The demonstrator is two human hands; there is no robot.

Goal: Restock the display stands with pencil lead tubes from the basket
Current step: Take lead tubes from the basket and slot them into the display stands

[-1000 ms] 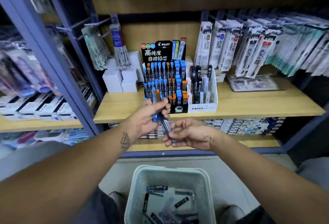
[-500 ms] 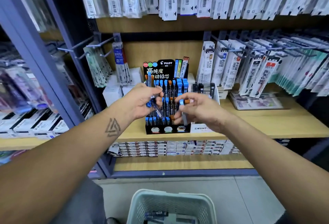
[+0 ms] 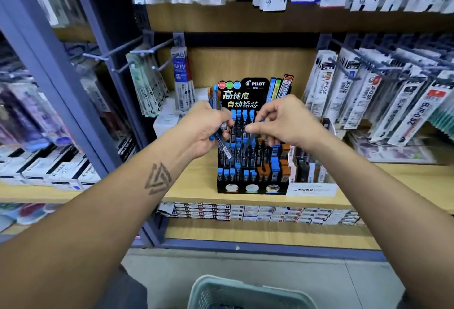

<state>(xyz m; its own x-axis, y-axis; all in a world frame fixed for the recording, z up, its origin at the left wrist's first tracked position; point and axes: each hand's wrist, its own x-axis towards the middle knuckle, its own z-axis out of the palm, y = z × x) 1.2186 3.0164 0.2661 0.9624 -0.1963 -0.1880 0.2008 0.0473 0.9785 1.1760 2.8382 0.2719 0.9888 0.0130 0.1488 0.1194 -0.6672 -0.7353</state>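
**At the lead display: both hands working tubes into a tiered stand**

Between two raised hands, at the upper tier of a black Pilot display stand (image 3: 253, 161), sit the pencil lead tubes being restocked. The left hand (image 3: 204, 129) is curled around a small bundle of blue-capped lead tubes (image 3: 222, 137), some pointing up past the fingers, one slanting down toward the stand. The right hand (image 3: 282, 124) is held just beside it, thumb and forefinger brought together over the top row; it seems to pinch something small there, but blur hides whether a tube is actually between the fingertips.

The stand's rows already carry many blue-capped tubes and a block of orange-capped ones at the lower right. Dark gaps show in the middle rows, so the stand looks partly filled, not full. Touching its right side is a white Mono display box (image 3: 310, 181) with darker tubes inside.

Both stands rest on a wooden shelf (image 3: 393, 178). Hanging refill packets (image 3: 383, 102) crowd the pegs to the right and above; white boxes sit behind the stand to the left.

At the bottom edge, on the floor, only the rim of a pale green basket (image 3: 248, 286) shows. Its contents are out of view, so how much stock remains cannot be judged.
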